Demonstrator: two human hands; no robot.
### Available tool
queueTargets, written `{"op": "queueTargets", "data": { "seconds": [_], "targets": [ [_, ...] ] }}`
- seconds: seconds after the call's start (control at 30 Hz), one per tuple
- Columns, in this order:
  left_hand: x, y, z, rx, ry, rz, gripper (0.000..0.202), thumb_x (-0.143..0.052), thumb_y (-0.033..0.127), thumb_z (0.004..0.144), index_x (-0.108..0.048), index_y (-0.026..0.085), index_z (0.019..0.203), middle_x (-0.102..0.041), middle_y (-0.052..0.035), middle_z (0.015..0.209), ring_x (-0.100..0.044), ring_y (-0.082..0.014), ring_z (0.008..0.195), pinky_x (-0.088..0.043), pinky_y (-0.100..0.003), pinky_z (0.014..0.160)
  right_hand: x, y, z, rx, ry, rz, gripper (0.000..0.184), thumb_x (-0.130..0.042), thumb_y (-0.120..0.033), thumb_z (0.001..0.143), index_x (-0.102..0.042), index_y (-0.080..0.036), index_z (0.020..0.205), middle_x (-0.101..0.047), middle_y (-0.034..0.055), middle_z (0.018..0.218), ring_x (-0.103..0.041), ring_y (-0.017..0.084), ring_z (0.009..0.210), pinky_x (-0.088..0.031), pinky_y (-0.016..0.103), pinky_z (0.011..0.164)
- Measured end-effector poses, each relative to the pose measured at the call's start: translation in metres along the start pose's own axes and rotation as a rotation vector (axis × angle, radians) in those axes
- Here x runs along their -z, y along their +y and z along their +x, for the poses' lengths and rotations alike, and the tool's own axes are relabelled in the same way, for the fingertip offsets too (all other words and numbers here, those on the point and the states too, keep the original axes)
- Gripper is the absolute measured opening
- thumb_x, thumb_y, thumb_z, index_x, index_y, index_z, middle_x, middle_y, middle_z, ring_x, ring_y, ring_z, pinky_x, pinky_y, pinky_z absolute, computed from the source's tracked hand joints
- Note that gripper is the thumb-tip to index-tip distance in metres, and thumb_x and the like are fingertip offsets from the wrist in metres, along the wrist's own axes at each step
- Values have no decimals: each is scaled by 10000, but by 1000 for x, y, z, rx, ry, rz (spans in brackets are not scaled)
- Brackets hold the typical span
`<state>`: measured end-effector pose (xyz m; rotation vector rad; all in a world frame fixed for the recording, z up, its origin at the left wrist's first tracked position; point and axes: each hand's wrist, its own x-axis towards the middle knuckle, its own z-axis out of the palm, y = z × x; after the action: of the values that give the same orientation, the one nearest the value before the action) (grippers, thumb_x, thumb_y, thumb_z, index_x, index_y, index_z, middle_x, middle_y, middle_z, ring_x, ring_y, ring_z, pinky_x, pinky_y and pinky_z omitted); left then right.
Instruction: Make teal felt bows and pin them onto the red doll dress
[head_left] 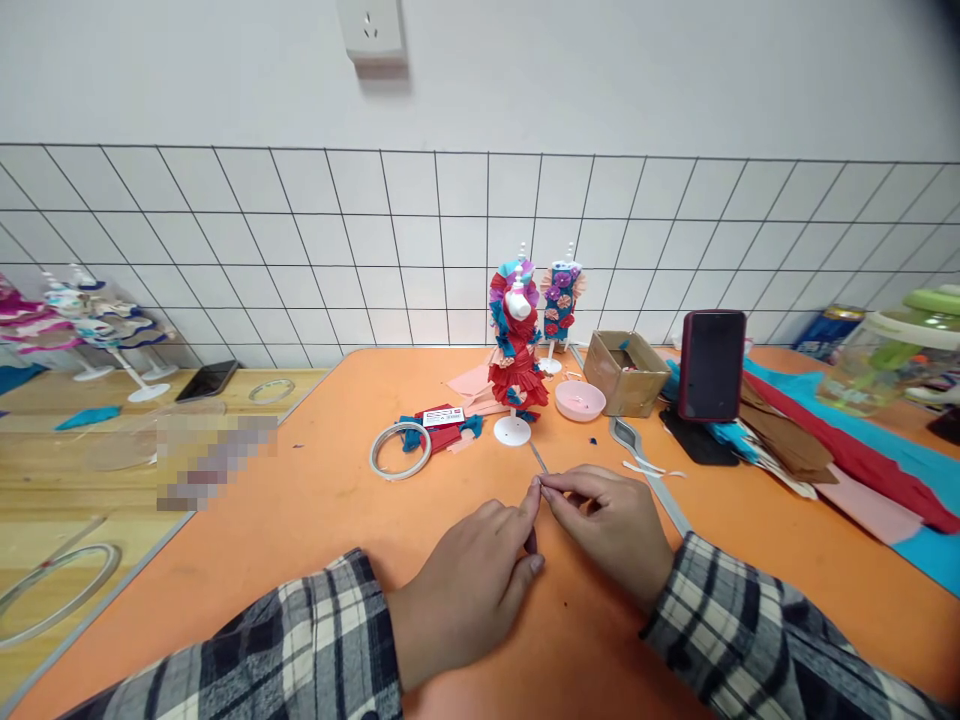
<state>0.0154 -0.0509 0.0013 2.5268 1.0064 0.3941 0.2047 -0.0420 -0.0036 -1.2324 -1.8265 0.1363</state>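
My right hand (611,525) pinches the near end of a thin grey strip (538,458) between thumb and index finger, just above the orange table. The strip's exact kind is too small to tell. My left hand (476,580) lies beside it, its index fingertip meeting the right fingertips at the strip's end. The left thumb stands apart from that index finger, and the other left fingers are partly hidden. Beyond the strip stands a small white dress form (512,431) wearing a red, blue and purple ruffled paper dress (517,360).
Left of the dress form lie a tape roll (400,451) and paper scraps (450,435). Behind are a second dressed form (562,300), a pink bowl (580,401) and a cardboard box (627,372). Grey scissors (624,436), a phone (711,365) and coloured crepe paper (862,450) occupy the right.
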Motion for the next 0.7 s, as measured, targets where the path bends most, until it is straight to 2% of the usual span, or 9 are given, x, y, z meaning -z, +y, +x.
{"op": "queueTargets", "data": {
  "seconds": [0.1, 0.2, 0.4, 0.5, 0.7],
  "targets": [
    [1, 1, 0, -30, 1, 58, 607, -377, 271, 954, -96, 176, 1484, -604, -100, 1027, -503, -233, 886, -451, -398, 789, 5, -3, 0, 110, -13, -141, 155, -563, -215, 850, -716, -213, 833, -710, 4, 738, -634, 115, 633, -441, 232, 589],
    [2, 3, 0, -60, 4, 79, 587, -366, 268, 957, -116, 172, 1480, -600, -105, 1021, -502, -233, 871, -449, -398, 776, 9, -5, 0, 151, -23, -245, 154, -548, -216, 842, -682, -210, 765, -692, 14, 717, -636, 132, 666, -431, 239, 604],
    [1, 3, -2, -101, 8, -27, 651, -401, 223, 943, -49, 214, 1491, -610, -86, 1040, -505, -225, 889, -442, -387, 792, 6, -5, 2, -1, 50, -118, 102, -588, -181, 746, -594, -206, 647, -641, -6, 653, -548, 103, 531, -393, 225, 495],
    [1, 2, -2, -87, 4, -61, 679, -411, 215, 939, -21, 231, 1494, -617, -79, 1045, -510, -220, 893, -441, -381, 797, 8, -5, 3, 22, 32, -104, 84, -586, -188, 777, -644, -210, 721, -657, -5, 693, -571, 103, 557, -411, 224, 514],
    [1, 0, -1, -42, -1, -50, 657, -389, 237, 947, -24, 217, 1493, -619, -81, 1043, -514, -226, 901, -446, -391, 799, 13, -3, 1, 164, 4, -204, 146, -563, -228, 864, -706, -228, 895, -724, -4, 828, -636, 104, 663, -446, 221, 622]
  ]
}}
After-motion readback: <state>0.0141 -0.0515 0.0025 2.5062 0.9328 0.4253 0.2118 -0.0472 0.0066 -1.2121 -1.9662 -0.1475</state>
